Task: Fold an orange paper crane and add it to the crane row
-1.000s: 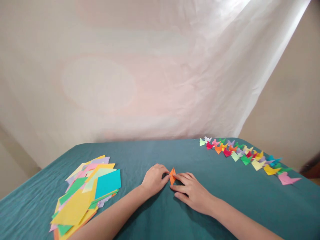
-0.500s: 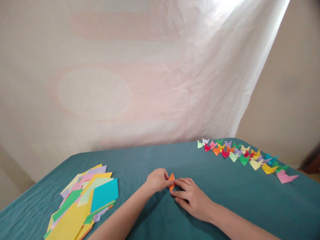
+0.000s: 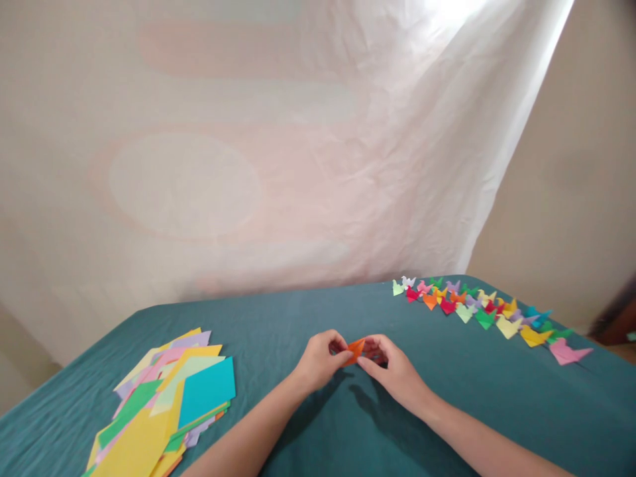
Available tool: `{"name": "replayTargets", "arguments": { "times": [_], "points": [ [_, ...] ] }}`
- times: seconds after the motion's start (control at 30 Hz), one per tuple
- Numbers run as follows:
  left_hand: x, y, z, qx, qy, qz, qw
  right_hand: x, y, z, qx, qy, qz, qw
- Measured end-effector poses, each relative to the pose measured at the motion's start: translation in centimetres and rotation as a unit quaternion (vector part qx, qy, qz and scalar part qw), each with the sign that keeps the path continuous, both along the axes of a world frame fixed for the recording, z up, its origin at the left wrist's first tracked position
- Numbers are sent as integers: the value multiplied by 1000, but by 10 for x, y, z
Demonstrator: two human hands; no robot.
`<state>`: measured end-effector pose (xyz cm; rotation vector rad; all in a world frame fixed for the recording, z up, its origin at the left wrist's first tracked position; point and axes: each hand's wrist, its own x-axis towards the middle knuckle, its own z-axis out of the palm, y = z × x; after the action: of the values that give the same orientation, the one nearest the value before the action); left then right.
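A small folded orange paper piece (image 3: pixel 356 350) is held just above the teal tablecloth (image 3: pixel 298 318), between both my hands. My left hand (image 3: pixel 322 362) pinches its left end with thumb and fingers. My right hand (image 3: pixel 395 371) grips its right end, fingers curled round it. Both forearms reach in from the bottom edge. Part of the paper is hidden behind my fingers.
A loose pile of coloured square paper sheets (image 3: pixel 163 397) lies at the left front. A row of several small folded paper birds (image 3: pixel 477 308) in many colours runs along the right back edge of the table. A white cloth backdrop (image 3: pixel 278 146) hangs behind.
Both hands have lifted the orange piece off the cloth and turned it from upright to lying sideways between them. The right hand, flat on the table before, now grips it.
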<state>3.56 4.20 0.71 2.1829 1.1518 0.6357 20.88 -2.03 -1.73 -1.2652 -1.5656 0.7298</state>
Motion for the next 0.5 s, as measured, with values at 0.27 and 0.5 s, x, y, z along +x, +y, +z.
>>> {"name": "replayTargets", "arguments": {
  "times": [0.27,0.5],
  "points": [
    [6,-4,-10,-36,-195,-8,980,-6,15,4,-73,129,61,987],
    [7,-5,-16,-80,-187,-20,979,-2,16,-4,-72,123,35,989]
  ]
}}
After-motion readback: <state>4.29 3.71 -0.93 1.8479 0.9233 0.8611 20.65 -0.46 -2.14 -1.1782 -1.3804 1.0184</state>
